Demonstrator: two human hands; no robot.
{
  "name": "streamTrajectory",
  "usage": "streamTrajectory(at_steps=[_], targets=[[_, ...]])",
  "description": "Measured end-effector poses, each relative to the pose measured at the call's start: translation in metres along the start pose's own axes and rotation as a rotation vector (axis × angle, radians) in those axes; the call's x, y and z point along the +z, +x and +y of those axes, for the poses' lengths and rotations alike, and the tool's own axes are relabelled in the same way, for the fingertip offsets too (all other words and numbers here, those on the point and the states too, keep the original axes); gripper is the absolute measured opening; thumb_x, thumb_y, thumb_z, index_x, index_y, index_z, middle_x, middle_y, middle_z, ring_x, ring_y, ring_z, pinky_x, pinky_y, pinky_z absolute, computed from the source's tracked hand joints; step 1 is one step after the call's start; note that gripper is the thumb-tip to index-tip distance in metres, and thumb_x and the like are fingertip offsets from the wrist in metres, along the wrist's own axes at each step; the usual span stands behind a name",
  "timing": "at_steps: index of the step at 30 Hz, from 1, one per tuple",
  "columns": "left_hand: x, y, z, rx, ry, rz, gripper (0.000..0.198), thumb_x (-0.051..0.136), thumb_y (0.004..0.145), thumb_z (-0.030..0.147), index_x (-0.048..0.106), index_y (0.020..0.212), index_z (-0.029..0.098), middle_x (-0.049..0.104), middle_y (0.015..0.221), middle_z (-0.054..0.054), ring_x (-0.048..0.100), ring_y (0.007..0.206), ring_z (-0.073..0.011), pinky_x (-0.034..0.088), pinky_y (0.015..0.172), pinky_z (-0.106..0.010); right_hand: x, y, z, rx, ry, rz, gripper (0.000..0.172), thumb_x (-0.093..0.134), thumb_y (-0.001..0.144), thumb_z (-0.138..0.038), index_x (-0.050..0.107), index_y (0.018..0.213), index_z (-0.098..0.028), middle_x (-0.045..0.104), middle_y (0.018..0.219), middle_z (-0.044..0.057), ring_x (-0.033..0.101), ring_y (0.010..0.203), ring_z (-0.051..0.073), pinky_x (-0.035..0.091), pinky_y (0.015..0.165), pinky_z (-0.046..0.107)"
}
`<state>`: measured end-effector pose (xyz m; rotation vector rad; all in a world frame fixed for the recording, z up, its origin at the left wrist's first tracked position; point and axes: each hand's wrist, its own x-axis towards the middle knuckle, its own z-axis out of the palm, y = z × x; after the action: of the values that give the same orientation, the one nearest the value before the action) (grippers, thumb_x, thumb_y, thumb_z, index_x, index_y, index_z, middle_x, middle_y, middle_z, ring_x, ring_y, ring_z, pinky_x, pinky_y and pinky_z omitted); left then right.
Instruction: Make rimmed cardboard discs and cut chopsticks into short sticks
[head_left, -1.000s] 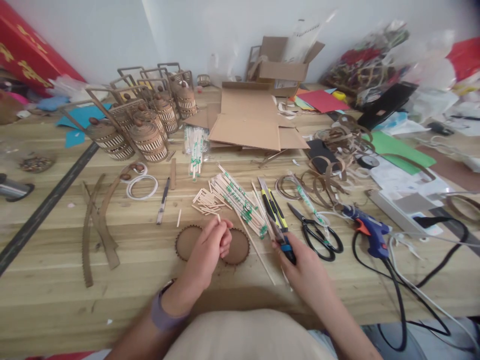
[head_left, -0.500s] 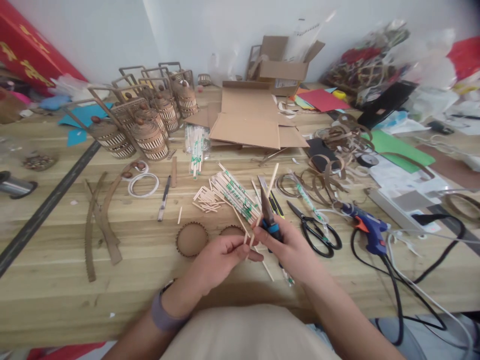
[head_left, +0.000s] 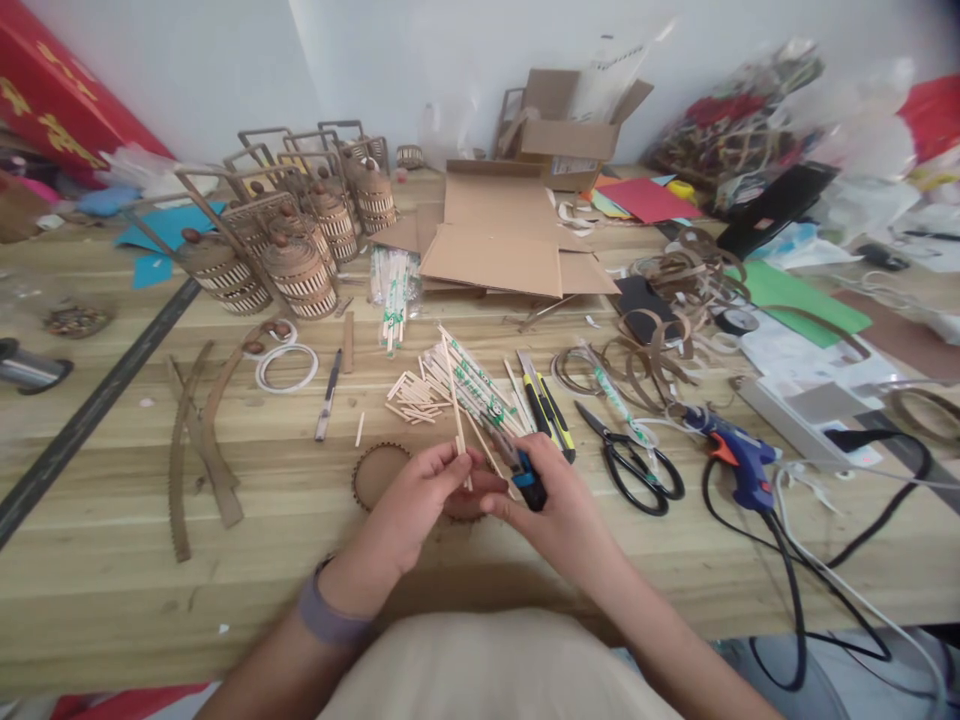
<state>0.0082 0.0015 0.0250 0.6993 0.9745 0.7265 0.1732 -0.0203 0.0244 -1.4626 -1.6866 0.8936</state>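
My left hand (head_left: pixel 420 515) is closed on a long thin wooden stick (head_left: pixel 454 385), with a shorter piece beside it between thumb and fingers. My right hand (head_left: pixel 566 510) grips a pair of pliers (head_left: pixel 529 482) with blue and black handles, the jaws pointing away to the left. Behind the hands lie paper-wrapped wooden sticks (head_left: pixel 484 385) in a pile, and short cut stick pieces (head_left: pixel 412 400) to their left. A round brown disc with a notched rim (head_left: pixel 380 478) lies beside my left hand; a second similar disc (head_left: pixel 465 512) is mostly hidden under the hands.
Utility knives (head_left: pixel 551 410), black scissors (head_left: pixel 641 465) and a blue glue gun (head_left: pixel 739 455) with cables lie to the right. Lantern-like baskets (head_left: pixel 300 275) stand at the back left. Flattened cardboard (head_left: pixel 495 255) lies behind; curved brown strips (head_left: pixel 214 450) are at left.
The pliers have turned from pointing up to pointing forward-left, lower down. The hands have drawn slightly apart. A long stick now stands up from my left hand, and the utility knives are uncovered.
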Motion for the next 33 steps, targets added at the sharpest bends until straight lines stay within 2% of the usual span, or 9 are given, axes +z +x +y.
streamTrajectory(at_steps=[5, 10, 14, 17, 19, 22, 25, 29, 33], targets=[[0.005, 0.0, -0.004, -0.043, -0.098, -0.008, 0.044, 0.082, 0.062, 0.052, 0.068, 0.085, 0.016, 0.068, 0.071, -0.001, 0.061, 0.064, -0.0135, 0.048, 0.066, -0.025, 0.009, -0.005, 0.004, -0.1, -0.139, 0.009, 0.038, 0.072, 0.075, -0.019, 0.059, 0.11, -0.023, 0.058, 0.1, 0.007, 0.06, 0.094, 0.025, 0.052, 0.081, 0.04], [0.004, 0.0, -0.013, -0.04, -0.126, 0.003, 0.04, 0.083, 0.062, 0.05, 0.066, 0.073, 0.016, 0.065, 0.073, 0.0, 0.057, 0.067, -0.0119, 0.046, 0.068, -0.024, 0.012, -0.005, 0.007, -0.146, -0.191, 0.017, 0.038, 0.07, 0.076, -0.016, 0.058, 0.111, -0.022, 0.056, 0.101, 0.008, 0.059, 0.096, 0.025, 0.052, 0.082, 0.04], [0.002, -0.001, -0.015, -0.017, -0.099, -0.001, 0.037, 0.083, 0.063, 0.047, 0.066, 0.073, 0.016, 0.064, 0.073, 0.001, 0.057, 0.068, -0.0118, 0.045, 0.069, -0.024, 0.011, -0.007, 0.006, -0.139, -0.13, -0.004, 0.034, 0.07, 0.077, -0.018, 0.057, 0.109, -0.021, 0.057, 0.101, 0.008, 0.059, 0.095, 0.024, 0.051, 0.083, 0.039], [0.0, -0.004, -0.011, 0.026, 0.003, -0.009, 0.043, 0.078, 0.066, 0.056, 0.065, 0.073, 0.015, 0.066, 0.072, -0.001, 0.059, 0.069, -0.014, 0.046, 0.068, -0.026, -0.001, -0.01, 0.001, -0.021, -0.071, -0.064, 0.02, 0.067, 0.08, -0.027, 0.057, 0.095, -0.02, 0.059, 0.092, 0.005, 0.058, 0.085, 0.021, 0.049, 0.077, 0.034], [-0.003, -0.008, -0.007, 0.041, 0.081, -0.005, 0.045, 0.074, 0.069, 0.059, 0.063, 0.073, 0.016, 0.068, 0.072, -0.002, 0.062, 0.07, -0.0162, 0.046, 0.07, -0.027, -0.014, -0.011, -0.001, 0.106, -0.034, -0.169, 0.013, 0.06, 0.084, -0.032, 0.056, 0.087, -0.02, 0.059, 0.082, 0.002, 0.056, 0.076, 0.018, 0.047, 0.07, 0.03], [-0.007, -0.013, -0.002, 0.008, 0.173, -0.013, 0.041, 0.07, 0.074, 0.057, 0.061, 0.08, 0.017, 0.073, 0.076, -0.005, 0.066, 0.075, -0.0188, 0.046, 0.071, -0.029, -0.036, -0.012, -0.002, 0.248, 0.015, -0.375, 0.018, 0.054, 0.087, -0.037, 0.059, 0.085, -0.02, 0.058, 0.075, -0.001, 0.053, 0.071, 0.015, 0.044, 0.065, 0.026], [-0.008, -0.017, 0.001, -0.045, 0.214, -0.052, 0.039, 0.067, 0.078, 0.054, 0.06, 0.092, 0.018, 0.074, 0.076, -0.006, 0.069, 0.075, -0.0195, 0.045, 0.064, -0.027, -0.05, -0.013, 0.001, 0.331, 0.025, -0.536, 0.019, 0.057, 0.082, -0.038, 0.064, 0.086, -0.02, 0.06, 0.077, 0.0, 0.053, 0.073, 0.016, 0.042, 0.064, 0.026], [-0.008, -0.018, 0.001, -0.135, 0.219, -0.115, 0.036, 0.068, 0.076, 0.051, 0.059, 0.085, 0.017, 0.073, 0.083, -0.008, 0.071, 0.071, -0.0188, 0.043, 0.054, -0.024, -0.051, -0.012, 0.0, 0.467, 0.086, -0.622, 0.019, 0.06, 0.077, -0.036, 0.068, 0.088, -0.023, 0.063, 0.079, 0.001, 0.054, 0.072, 0.017, 0.042, 0.06, 0.026], [-0.008, -0.018, 0.0, -0.157, 0.193, -0.147, 0.039, 0.071, 0.074, 0.052, 0.059, 0.083, 0.016, 0.072, 0.086, -0.008, 0.069, 0.066, -0.0154, 0.048, 0.057, -0.024, -0.046, -0.008, -0.004, 0.512, 0.145, -0.647, 0.012, 0.061, 0.073, -0.032, 0.066, 0.081, -0.024, 0.06, 0.07, -0.001, 0.053, 0.066, 0.016, 0.041, 0.059, 0.026]])
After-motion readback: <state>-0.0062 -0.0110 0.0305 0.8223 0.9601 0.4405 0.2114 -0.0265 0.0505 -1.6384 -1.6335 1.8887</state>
